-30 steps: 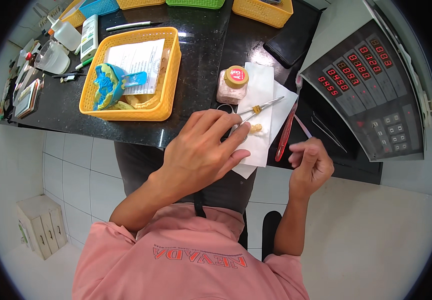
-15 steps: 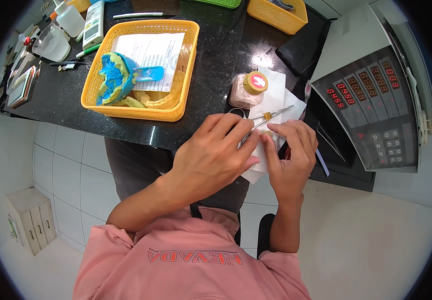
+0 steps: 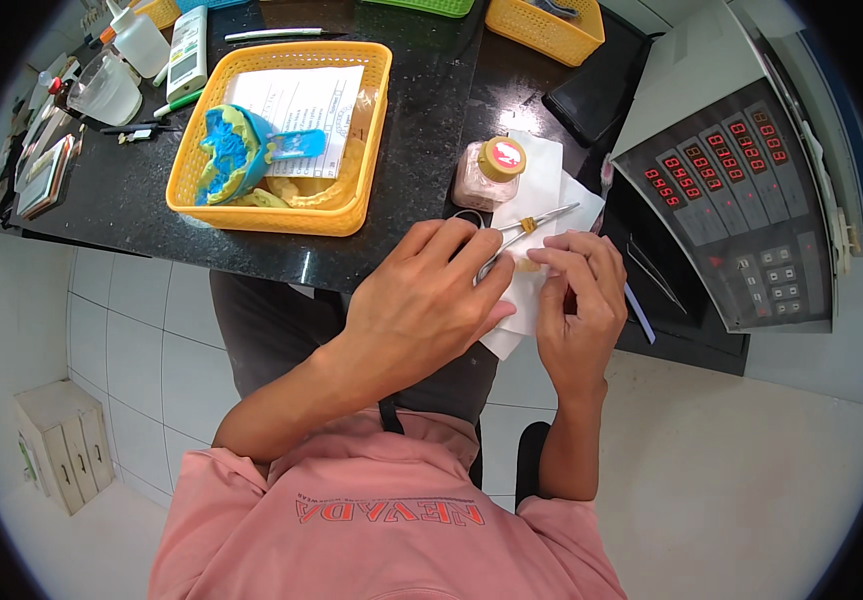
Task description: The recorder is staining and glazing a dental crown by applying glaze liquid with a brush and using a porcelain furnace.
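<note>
Both hands meet over a white tissue (image 3: 540, 190) on the dark worktop (image 3: 422, 130).
Left hand (image 3: 427, 300) fingers clamp metal tweezers (image 3: 530, 225); right hand (image 3: 580, 300) fingers pinch a small yellowish piece (image 3: 529, 265).

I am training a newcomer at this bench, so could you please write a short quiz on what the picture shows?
1. True or false: the left hand holds a slim metal tool.
2. What lies under both hands? A) a blue cloth B) white paper C) a wooden board
3. What stands on the counter just beyond the hands?

Key
1. True; the right hand pinches a small yellowish piece at the tool.
2. B.
3. A small jar with a tan lid, beside the yellow basket.
</note>
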Available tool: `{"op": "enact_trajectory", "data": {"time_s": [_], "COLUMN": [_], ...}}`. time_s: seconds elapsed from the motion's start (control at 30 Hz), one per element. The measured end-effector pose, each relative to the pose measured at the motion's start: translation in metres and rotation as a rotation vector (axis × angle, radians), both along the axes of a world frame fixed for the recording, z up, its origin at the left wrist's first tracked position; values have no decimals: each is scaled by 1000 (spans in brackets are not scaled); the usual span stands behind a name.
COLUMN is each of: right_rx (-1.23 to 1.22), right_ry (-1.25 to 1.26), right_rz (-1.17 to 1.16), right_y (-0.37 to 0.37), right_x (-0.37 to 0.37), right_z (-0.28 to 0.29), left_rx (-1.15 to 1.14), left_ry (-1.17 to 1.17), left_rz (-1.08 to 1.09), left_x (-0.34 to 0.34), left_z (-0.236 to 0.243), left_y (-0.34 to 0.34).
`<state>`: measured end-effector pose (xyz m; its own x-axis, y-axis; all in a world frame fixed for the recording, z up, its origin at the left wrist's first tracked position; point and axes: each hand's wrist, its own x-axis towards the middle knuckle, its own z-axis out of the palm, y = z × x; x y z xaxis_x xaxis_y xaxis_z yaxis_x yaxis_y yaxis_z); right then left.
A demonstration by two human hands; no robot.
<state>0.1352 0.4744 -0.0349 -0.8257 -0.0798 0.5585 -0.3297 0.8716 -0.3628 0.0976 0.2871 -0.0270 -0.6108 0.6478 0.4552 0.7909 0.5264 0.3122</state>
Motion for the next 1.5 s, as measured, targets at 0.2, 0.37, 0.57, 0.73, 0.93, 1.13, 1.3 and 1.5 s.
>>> {"op": "enact_trajectory", "data": {"time_s": [0.2, 0.37, 0.57, 0.73, 0.93, 1.13, 1.3, 1.5], "right_rx": [-19, -60, -134, -174, -91, -12, 42, 82], "right_ry": [-15, -63, -152, -73, -108, -134, -144, -119], "right_rz": [-10, 28, 64, -15, 4, 35, 64, 6], "right_y": [-3, -3, 3, 9, 12, 10, 8, 11], "right_x": [0, 0, 7, 9, 17, 19, 14, 10], "right_z": [2, 5, 15, 10, 18, 21, 24, 22], "left_rx": [12, 1, 6, 3, 15, 29, 11, -27], "left_ry": [9, 11, 5, 12, 13, 1, 4, -11], "left_rz": [-2, 17, 2, 5, 4, 10, -8, -5], "left_x": [0, 0, 0, 1, 1, 1, 1, 1], "left_z": [-1, 0, 0, 0, -1, 0, 2, 4], "left_y": [1, -2, 0, 0, -1, -1, -1, 0]}}
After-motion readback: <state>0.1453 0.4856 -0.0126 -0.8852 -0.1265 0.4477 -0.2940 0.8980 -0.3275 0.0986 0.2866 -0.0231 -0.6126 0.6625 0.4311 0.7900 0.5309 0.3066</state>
